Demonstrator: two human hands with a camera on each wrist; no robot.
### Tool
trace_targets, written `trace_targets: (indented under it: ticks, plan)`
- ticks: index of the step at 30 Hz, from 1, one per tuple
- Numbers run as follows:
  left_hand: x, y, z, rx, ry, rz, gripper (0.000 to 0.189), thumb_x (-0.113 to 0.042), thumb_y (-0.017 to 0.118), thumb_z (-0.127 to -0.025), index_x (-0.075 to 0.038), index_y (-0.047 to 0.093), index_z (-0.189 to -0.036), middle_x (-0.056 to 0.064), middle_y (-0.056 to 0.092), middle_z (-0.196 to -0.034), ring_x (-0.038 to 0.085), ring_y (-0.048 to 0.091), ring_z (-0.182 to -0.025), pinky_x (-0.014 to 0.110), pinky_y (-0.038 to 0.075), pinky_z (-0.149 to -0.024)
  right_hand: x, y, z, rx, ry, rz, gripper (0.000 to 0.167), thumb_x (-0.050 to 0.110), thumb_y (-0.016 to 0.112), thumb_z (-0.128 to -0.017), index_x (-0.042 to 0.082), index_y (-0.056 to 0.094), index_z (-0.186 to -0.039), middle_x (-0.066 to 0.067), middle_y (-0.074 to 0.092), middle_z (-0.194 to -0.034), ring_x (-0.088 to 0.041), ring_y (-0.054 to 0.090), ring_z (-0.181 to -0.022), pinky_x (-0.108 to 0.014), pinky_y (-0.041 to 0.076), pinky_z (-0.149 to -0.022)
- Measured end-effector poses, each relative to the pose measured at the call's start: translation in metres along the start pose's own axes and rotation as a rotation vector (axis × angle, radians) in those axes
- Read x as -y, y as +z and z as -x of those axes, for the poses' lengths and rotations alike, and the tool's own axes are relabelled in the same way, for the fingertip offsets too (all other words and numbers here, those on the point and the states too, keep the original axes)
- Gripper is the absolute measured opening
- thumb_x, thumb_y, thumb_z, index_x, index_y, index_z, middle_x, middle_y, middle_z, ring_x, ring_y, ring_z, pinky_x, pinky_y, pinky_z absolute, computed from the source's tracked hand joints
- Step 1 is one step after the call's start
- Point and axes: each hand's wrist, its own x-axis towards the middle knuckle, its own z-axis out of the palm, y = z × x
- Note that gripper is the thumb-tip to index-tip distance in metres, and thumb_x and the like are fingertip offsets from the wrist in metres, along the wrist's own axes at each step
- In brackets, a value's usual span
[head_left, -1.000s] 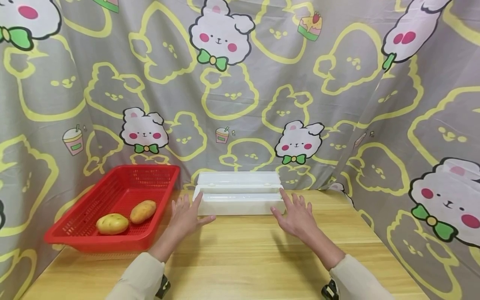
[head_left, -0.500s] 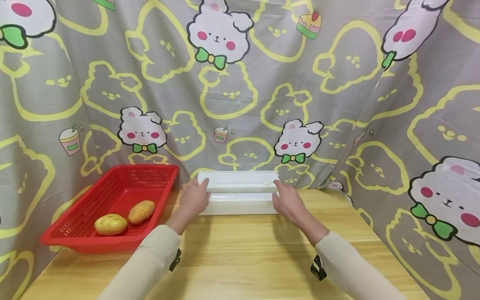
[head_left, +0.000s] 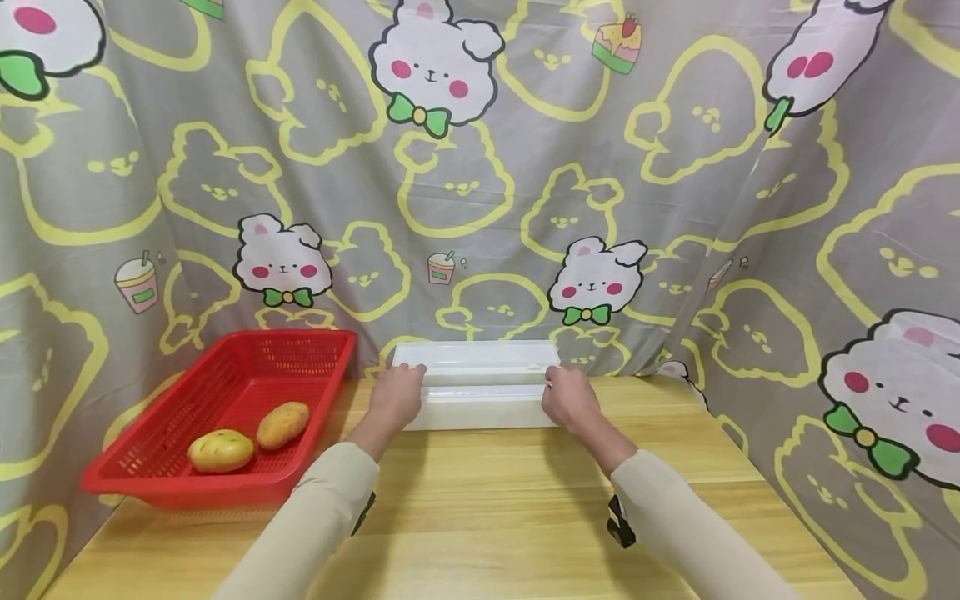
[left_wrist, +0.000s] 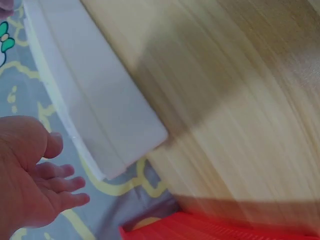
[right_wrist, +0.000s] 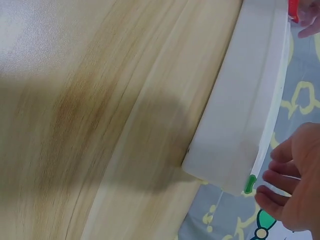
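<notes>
A long white box (head_left: 487, 414) with its lid (head_left: 476, 354) raised at the back stands at the far side of the wooden table. My left hand (head_left: 397, 398) grips its left end, fingers curled at the edge. At the opposite end, my right hand (head_left: 573, 398) holds on the same way. The left wrist view shows the box (left_wrist: 107, 95) beside my left hand (left_wrist: 30, 175), whose fingers look loosely bent. In the right wrist view my right hand (right_wrist: 300, 177) has bent fingers near the box's end (right_wrist: 220, 170). The exact contact is unclear there.
A red plastic basket (head_left: 303, 462) stands at the left, holding two potatoes, one yellow (head_left: 221, 451) and one browner (head_left: 282, 425). A patterned grey curtain (head_left: 480, 200) hangs behind and along the sides of the table (head_left: 487, 508).
Both hands, spread with straight fingers a second ago, have closed in on the ends of the white box and curled there. The box has stayed in place, its lid still raised.
</notes>
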Motion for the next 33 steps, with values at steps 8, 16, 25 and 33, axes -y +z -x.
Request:
trace_targets:
  ticks: [8,16,25,33]
  plan:
    - [0.004,0.004,-0.004,-0.009,-0.017,0.018,0.024,0.004,0.057,-0.090,-0.003,0.067,-0.111,0.023,0.071,-0.105,0.040,0.069,-0.098,0.055,0.058,-0.078,0.000,0.008,0.000,0.057,0.000,0.046,0.041,0.001,0.053,-0.082,-0.001,0.070,-0.119,-0.022,0.073,-0.112,-0.046,0.067,-0.106,-0.051,0.054,-0.093]
    - [0.006,0.007,-0.011,-0.023,-0.011,0.028,0.017,0.003,0.059,-0.087,-0.003,0.070,-0.097,0.018,0.073,-0.095,0.036,0.071,-0.090,0.051,0.058,-0.073,0.002,0.012,-0.003,0.080,-0.005,0.090,0.031,-0.002,0.056,-0.072,0.001,0.074,-0.096,-0.018,0.075,-0.095,-0.043,0.067,-0.093,-0.051,0.054,-0.087]
    - [0.003,0.008,-0.017,-0.035,-0.010,0.030,0.015,0.002,0.058,-0.085,-0.006,0.070,-0.082,0.017,0.073,-0.088,0.036,0.072,-0.086,0.050,0.059,-0.069,0.007,0.010,-0.006,0.106,-0.044,0.130,0.030,-0.005,0.048,-0.065,0.016,0.030,-0.053,0.002,0.027,-0.052,-0.021,0.039,-0.060,-0.034,0.037,-0.060]
    - [0.000,0.010,-0.020,-0.039,-0.027,0.071,0.016,-0.001,0.058,-0.088,-0.007,0.072,-0.084,0.016,0.074,-0.090,0.036,0.072,-0.088,0.051,0.059,-0.069,0.008,0.007,-0.006,0.105,-0.041,0.120,0.034,-0.005,0.049,-0.065,0.017,0.027,-0.053,0.004,0.018,-0.053,-0.018,0.028,-0.057,-0.031,0.023,-0.054]
